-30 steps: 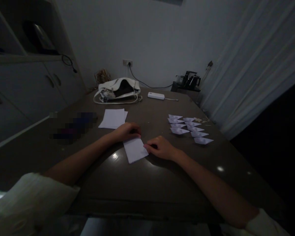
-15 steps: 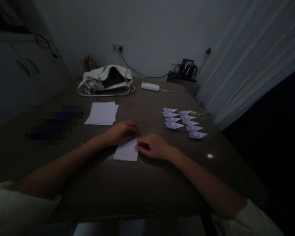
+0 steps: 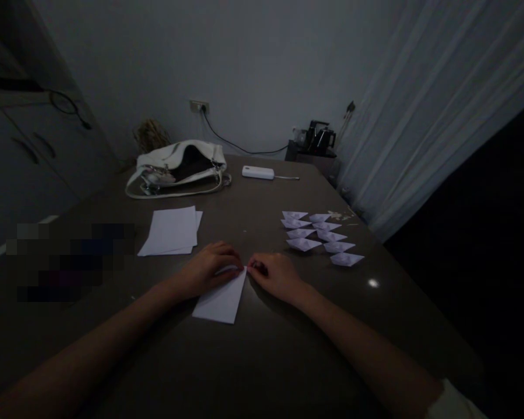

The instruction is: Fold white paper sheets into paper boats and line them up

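A folded sheet of white paper lies on the dark table in front of me, its far part covered by my fingers. Its far left portion is under my left hand, whose bent fingers and thumb grip the paper near the top edge. At the far right corner, my right hand is closed, thumb and index fingertip pinched on the paper's tip. Both hands' fingertips almost meet there. To the right stand several folded paper boats in two rows.
A small stack of white sheets lies beyond my left hand. Farther back are a white handbag and a white power strip-like device with a short cord. A black kettle stands beyond the table. The left side is pixelated.
The view has tilted up, so everything sits lower. My right hand has gone from the paper's right edge to its far corner, and the paper is turned slightly.
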`<state>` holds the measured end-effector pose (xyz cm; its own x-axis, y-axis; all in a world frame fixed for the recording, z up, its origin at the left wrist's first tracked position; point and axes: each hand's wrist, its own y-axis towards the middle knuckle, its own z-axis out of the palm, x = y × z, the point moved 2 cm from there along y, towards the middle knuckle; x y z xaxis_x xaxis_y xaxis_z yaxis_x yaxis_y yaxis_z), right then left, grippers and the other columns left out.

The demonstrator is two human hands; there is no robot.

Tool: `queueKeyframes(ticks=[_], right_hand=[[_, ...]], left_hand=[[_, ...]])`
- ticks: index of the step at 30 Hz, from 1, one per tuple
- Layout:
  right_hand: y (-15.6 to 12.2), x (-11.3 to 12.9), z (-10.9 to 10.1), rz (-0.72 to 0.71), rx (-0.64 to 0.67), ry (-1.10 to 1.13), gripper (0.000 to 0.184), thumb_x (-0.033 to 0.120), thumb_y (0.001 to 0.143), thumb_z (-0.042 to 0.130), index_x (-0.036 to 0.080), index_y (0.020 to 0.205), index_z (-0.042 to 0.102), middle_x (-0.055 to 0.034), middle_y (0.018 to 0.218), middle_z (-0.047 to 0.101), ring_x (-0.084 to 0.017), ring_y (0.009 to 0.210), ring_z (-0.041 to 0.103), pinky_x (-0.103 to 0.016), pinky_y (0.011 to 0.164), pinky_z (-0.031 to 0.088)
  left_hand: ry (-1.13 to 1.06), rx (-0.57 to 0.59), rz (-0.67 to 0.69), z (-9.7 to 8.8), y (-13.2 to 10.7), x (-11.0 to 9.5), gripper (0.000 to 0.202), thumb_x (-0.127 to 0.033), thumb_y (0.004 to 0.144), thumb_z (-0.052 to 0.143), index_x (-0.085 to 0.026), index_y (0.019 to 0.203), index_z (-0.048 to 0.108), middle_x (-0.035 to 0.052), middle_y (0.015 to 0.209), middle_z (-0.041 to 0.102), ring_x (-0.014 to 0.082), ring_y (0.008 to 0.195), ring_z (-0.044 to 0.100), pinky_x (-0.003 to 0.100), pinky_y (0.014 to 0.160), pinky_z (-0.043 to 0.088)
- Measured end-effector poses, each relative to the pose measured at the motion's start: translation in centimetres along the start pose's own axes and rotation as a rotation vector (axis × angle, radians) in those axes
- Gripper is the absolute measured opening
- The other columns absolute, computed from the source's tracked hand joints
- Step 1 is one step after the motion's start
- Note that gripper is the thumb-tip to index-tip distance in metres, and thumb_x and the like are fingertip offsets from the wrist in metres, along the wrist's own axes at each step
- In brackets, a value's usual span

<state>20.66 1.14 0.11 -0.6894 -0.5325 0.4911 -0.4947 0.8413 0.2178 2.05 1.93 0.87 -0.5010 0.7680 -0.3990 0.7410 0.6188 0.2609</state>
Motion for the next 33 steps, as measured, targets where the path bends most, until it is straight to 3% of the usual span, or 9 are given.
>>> queueKeyframes(ticks=[8, 22, 33], right_hand=[[0.3, 0.2, 0.4, 0.089, -0.016, -0.058, 0.010, 0.029, 0.081, 0.059, 0.020, 0.082, 0.063, 0.0016, 0.067, 0.064, -0.010, 0.059, 0.054, -0.021, 0.052, 0.025], [-0.4, 1.6, -0.4, -0.113, 0.098, -0.217, 0.009, 0.025, 0.084, 0.053, 0.018, 0.085, 0.059, -0.0016, 0.081, 0.067, -0.013, 0.070, 0.060, -0.023, 0.056, 0.028], [-0.9, 2.5, -0.6, -0.178, 0.210, -0.250, 0.011, 0.028, 0.085, 0.054, 0.019, 0.087, 0.059, -0.0029, 0.082, 0.068, -0.014, 0.070, 0.060, -0.024, 0.057, 0.029]], left_hand=[[-0.014, -0.003, -0.044, 0.2, -0.2, 0.4, 0.019, -0.029, 0.088, 0.051, -0.020, 0.097, 0.066, 0.0064, 0.096, 0.060, 0.0195, 0.090, 0.054, 0.032, 0.078, 0.041], [-0.026, 0.000, -0.086, 0.1, -0.1, 0.1, 0.020, -0.028, 0.087, 0.052, -0.020, 0.098, 0.066, 0.0067, 0.097, 0.059, 0.0199, 0.091, 0.055, 0.032, 0.079, 0.043], [-0.041, 0.003, -0.107, 0.1, -0.1, 0.2, 0.018, -0.028, 0.086, 0.054, -0.020, 0.097, 0.066, 0.0063, 0.098, 0.060, 0.0198, 0.092, 0.056, 0.031, 0.080, 0.043]])
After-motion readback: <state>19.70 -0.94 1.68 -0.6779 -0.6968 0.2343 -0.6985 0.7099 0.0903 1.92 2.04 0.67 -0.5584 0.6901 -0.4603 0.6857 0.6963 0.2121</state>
